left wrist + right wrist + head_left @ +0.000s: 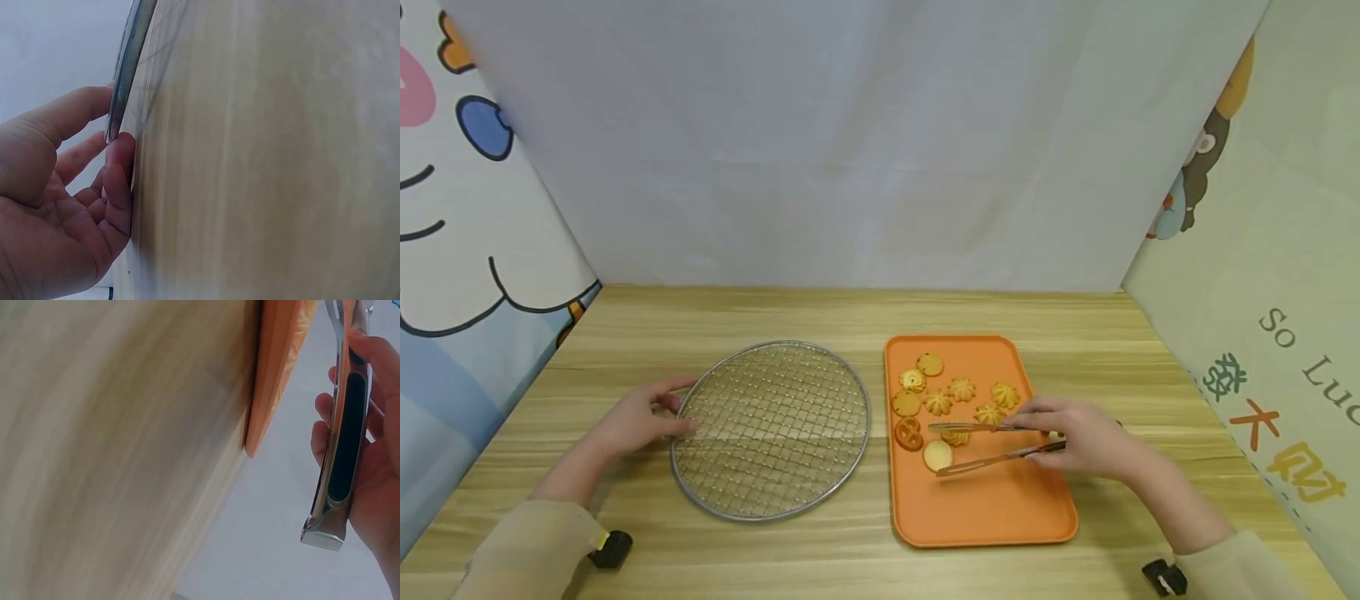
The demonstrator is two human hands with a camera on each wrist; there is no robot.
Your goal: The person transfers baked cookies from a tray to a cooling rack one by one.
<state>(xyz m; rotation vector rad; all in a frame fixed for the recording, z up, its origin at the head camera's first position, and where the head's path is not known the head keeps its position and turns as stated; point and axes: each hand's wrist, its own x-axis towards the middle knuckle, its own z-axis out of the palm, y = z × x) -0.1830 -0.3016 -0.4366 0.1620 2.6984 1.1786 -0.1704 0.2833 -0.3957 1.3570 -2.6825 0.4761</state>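
Note:
My left hand (640, 417) pinches the left rim of a round wire mesh rack (775, 429). In the left wrist view the thumb lies on one side of the rim and fingers on the other. My right hand (1092, 437) grips metal tongs (350, 437) with dark handle inlays. Their arms are spread above an orange tray (985, 512), one on each side of a swirled cookie (956, 437) and near a pale round cookie (937, 456). Whether the tips touch any cookie, I cannot tell. Around them lie a pretzel-shaped cookie (908, 434) and several flower-shaped cookies (961, 388).
The rack is left of the tray, with a narrow strip of wooden table (878, 517) between them. More round cookies (929, 364) lie at the tray's far left. A pale cloth (850, 167) hangs behind, and printed sheets flank both sides.

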